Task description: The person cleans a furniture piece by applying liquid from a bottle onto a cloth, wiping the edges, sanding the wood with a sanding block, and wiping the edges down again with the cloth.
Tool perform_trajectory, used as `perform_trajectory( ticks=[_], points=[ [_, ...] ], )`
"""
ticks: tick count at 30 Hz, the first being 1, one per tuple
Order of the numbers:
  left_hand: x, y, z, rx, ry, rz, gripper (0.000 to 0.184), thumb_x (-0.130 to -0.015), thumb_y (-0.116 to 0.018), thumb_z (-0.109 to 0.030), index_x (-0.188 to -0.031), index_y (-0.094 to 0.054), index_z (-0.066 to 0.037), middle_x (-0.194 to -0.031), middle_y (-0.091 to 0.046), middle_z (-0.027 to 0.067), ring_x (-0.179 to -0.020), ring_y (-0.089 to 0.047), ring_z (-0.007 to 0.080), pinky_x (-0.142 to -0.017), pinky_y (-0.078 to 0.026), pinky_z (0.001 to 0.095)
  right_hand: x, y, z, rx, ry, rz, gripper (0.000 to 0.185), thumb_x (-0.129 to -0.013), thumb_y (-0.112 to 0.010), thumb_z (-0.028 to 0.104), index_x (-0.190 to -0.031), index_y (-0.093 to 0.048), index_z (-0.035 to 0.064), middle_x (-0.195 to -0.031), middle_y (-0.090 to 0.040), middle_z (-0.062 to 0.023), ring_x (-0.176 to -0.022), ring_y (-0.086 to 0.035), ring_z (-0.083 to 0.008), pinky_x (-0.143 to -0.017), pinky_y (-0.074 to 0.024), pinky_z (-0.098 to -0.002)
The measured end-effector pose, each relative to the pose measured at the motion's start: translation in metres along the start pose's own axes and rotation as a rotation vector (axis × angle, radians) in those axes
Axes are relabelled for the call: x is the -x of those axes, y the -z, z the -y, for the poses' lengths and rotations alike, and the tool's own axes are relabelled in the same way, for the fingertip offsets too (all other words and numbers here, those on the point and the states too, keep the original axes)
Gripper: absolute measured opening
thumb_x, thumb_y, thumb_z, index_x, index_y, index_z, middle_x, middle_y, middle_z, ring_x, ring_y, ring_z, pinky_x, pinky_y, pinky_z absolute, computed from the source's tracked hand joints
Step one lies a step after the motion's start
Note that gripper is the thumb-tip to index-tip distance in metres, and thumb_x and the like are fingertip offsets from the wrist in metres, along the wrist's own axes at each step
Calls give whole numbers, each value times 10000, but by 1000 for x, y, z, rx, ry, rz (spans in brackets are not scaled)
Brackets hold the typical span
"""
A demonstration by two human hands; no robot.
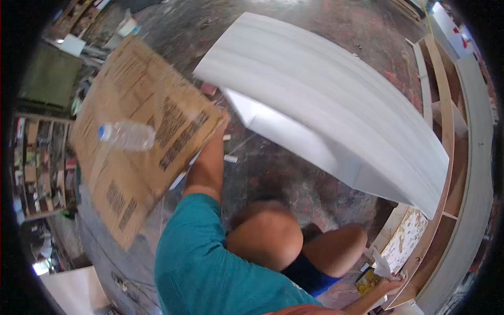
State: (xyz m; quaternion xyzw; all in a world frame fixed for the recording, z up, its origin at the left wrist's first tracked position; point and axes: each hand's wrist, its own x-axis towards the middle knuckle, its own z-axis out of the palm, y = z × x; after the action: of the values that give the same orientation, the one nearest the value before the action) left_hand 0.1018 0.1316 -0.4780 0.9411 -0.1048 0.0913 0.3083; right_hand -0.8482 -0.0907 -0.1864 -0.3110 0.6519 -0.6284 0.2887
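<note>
My left hand (224,119) is at the right corner of a large brown cardboard box (142,100), its fingers mostly hidden by the box edge. A clear plastic bottle with a blue cap (137,136) lies on the box. At the lower right, my right hand (392,286) is closed on a crumpled white cloth (382,264), beside the edge of a long wooden frame (438,210). Ahead of my knees stands a white cabinet-like piece with a pale, streaked top panel (325,94).
The dark, stained floor (273,168) holds small white scraps (230,158). Shelves with assorted items (44,168) and a green panel (50,76) stand at the left. A pale curved board (479,157) runs along the right. A light board (76,291) is at the lower left.
</note>
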Motion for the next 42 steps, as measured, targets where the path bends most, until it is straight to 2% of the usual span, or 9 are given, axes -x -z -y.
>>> perform_trajectory(
  ticks=[4, 7, 10, 12, 14, 21, 30, 37, 42],
  points=[
    [-54, -53, 28, -285, 80, -78, 566, -948, -674, -244, -1461, -496, -83, -1178, -688, 188, -1018, -647, 392, -980, -496, 494, 20, 25, 33, 135, 159, -285, 207, -948, -591, 301, -997, -683, 123, -899, -640, -38, -845, -619, -212, -724, -540, -390],
    [-63, -56, 27, -293, 150, -16, 566, -946, -683, -251, -1450, -498, -71, -1180, -685, 189, -1014, -647, 385, -976, -499, 491, -52, 152, 1, 261, 255, -455, 296, -954, -582, 313, -1127, -671, 91, -1057, -643, -81, -964, -618, -247, -798, -540, -429],
    [-72, -64, 30, -277, 163, 31, 567, -944, -692, -259, -1440, -500, -59, -1182, -681, 190, -1011, -647, 378, -972, -501, 487, -64, 215, 11, 278, 65, -458, 397, -947, -599, 355, -1216, -642, 67, -1120, -630, -100, -941, -628, -250, -778, -542, -432],
    [-77, -68, 27, -260, 172, 63, 568, -943, -697, -264, -1433, -502, -51, -1183, -679, 190, -1009, -646, 373, -969, -503, 485, -79, 284, -8, 344, 213, -297, 441, -929, -608, 392, -1223, -641, 65, -1109, -636, -107, -947, -638, -247, -771, -556, -439],
    [-81, -71, 29, -258, 176, 78, 570, -942, -703, -269, -1426, -503, -43, -1185, -676, 191, -1006, -646, 368, -967, -505, 482, -65, 244, 5, 185, 50, -501, 472, -918, -608, 425, -1224, -651, 69, -1075, -645, -102, -933, -644, -255, -793, -562, -443],
    [-93, -87, 18, -218, 179, 124, 579, -938, -723, -286, -1402, -508, -15, -1190, -668, 192, -998, -645, 352, -958, -511, 474, -53, 134, 44, -60, -30, -36, 392, -986, -572, 394, -1207, -681, 90, -1105, -712, -86, -1035, -663, -228, -934, -538, -410],
    [-25, -60, 14, 354, 324, 89, 596, -933, -749, -309, -1370, -515, 22, -1196, -657, 194, -988, -644, 330, -946, -519, 463, 55, -49, 122, 387, -6, 72, 624, -968, -664, 356, -1495, -465, 89, -1407, -566, -89, -1113, -621, -199, -931, -493, -340],
    [164, 85, 5, 1333, 536, 515, 421, -1017, -575, -491, -1215, -630, -123, -898, -630, 19, -698, -563, 111, -494, -385, 265, 127, -108, 163, 120, 276, 462, 494, -1006, -625, 186, -1458, -478, 54, -1315, -618, -103, -1077, -617, -156, -906, -474, -304],
    [225, 180, 13, 1214, 674, 660, 382, -1008, -545, -484, -1177, -619, -150, -899, -590, 5, -729, -578, 136, -548, -441, 302, 153, -146, 176, -295, 233, 667, 399, -1013, -588, 125, -1392, -516, 20, -1199, -646, -78, -1014, -616, -145, -876, -480, -287]
  ],
)
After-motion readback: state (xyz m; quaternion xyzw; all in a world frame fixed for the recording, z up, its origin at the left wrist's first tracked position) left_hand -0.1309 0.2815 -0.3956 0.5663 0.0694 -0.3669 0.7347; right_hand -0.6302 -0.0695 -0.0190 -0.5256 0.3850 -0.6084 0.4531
